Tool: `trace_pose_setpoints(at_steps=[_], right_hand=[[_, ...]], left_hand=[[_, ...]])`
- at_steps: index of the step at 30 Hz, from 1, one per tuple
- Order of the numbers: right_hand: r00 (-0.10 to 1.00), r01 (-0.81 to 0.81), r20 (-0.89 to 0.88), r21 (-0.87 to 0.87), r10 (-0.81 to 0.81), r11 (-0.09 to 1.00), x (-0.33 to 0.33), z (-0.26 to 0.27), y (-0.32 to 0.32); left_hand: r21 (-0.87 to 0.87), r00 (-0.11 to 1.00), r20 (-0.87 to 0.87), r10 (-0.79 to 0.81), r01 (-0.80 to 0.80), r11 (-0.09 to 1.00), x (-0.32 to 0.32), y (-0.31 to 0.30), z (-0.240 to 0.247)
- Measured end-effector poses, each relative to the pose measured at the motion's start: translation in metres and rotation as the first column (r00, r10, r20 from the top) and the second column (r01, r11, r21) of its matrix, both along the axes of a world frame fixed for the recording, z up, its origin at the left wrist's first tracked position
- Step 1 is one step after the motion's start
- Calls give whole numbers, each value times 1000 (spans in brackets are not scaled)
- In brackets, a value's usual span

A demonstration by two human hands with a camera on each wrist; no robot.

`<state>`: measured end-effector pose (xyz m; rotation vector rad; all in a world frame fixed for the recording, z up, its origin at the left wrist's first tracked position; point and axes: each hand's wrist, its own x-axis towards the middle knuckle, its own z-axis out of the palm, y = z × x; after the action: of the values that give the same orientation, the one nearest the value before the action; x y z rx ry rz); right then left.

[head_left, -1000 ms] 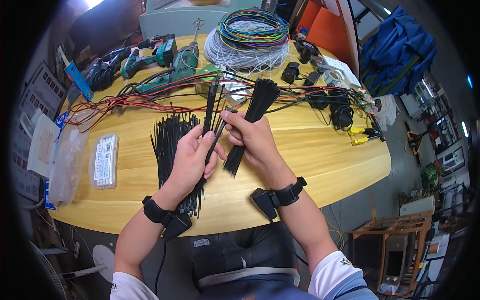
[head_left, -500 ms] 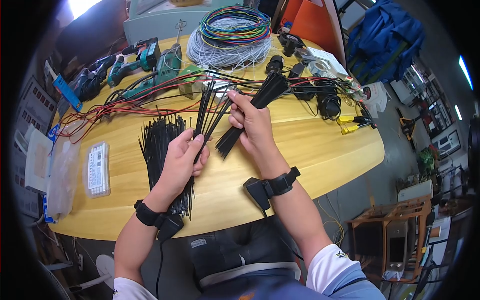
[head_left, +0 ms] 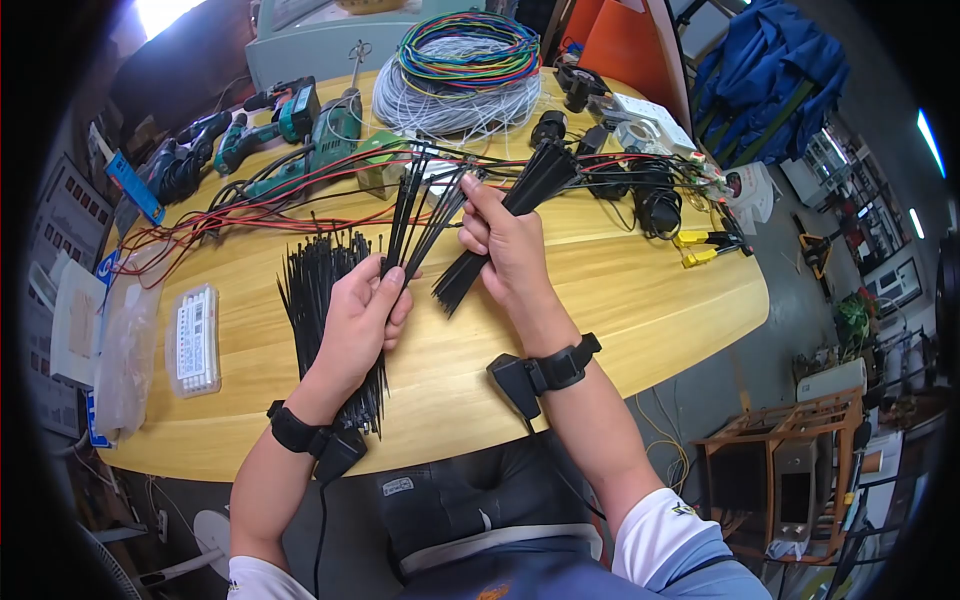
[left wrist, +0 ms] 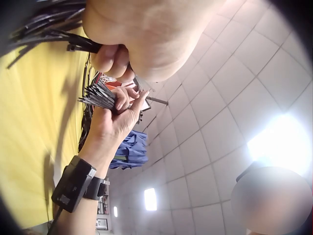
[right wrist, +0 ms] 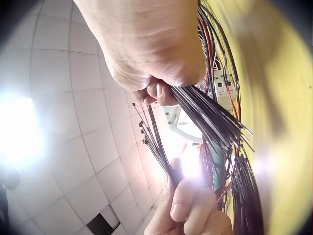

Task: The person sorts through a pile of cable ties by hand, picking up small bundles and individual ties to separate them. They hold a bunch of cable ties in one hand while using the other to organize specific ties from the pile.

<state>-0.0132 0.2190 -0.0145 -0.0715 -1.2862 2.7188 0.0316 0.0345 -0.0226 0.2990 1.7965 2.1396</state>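
The left hand (head_left: 362, 318) pinches a small fanned group of black cable ties (head_left: 406, 215) between thumb and fingers, their heads pointing up and away. The right hand (head_left: 508, 248) grips a thicker bundle of black cable ties (right wrist: 208, 117) in its curled fingers, while its thumb and forefinger meet by the heads of some thin ties. Under and left of the left hand, a large pile of black cable ties (head_left: 325, 290) lies on the wooden table (head_left: 620, 300). In the left wrist view the right hand's bundle (left wrist: 99, 96) sticks out past its fingers.
Red and black wires (head_left: 300, 190) run across the table behind the hands. Farther back are green power tools (head_left: 335, 135) and a coil of wire (head_left: 465, 90). A clear case of white pieces (head_left: 196, 338) lies at left; yellow-handled clamps (head_left: 700, 250) lie at right.
The view has shifted, and both hands appear slightly left of where they were. The ties in the left hand have fanned apart; the right hand keeps its bundle.
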Motion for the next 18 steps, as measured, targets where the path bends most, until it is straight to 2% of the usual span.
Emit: trace_pose_setpoints(at_steps=[6,12,18], right_hand=[[997,-78,-20,-41,77,996,2,3,-4],[995,-87,-62,-38,84,995,1,0,-3],[993,-96,-71,40,99,995,2,-1,-3]], left_hand=[[-8,1000,10,-12,12,1000,0,0,1],[-9,1000,15,-18,18,1000,0,-1,-1],[-30,1000,17,-25,26,999,0,-1,0]])
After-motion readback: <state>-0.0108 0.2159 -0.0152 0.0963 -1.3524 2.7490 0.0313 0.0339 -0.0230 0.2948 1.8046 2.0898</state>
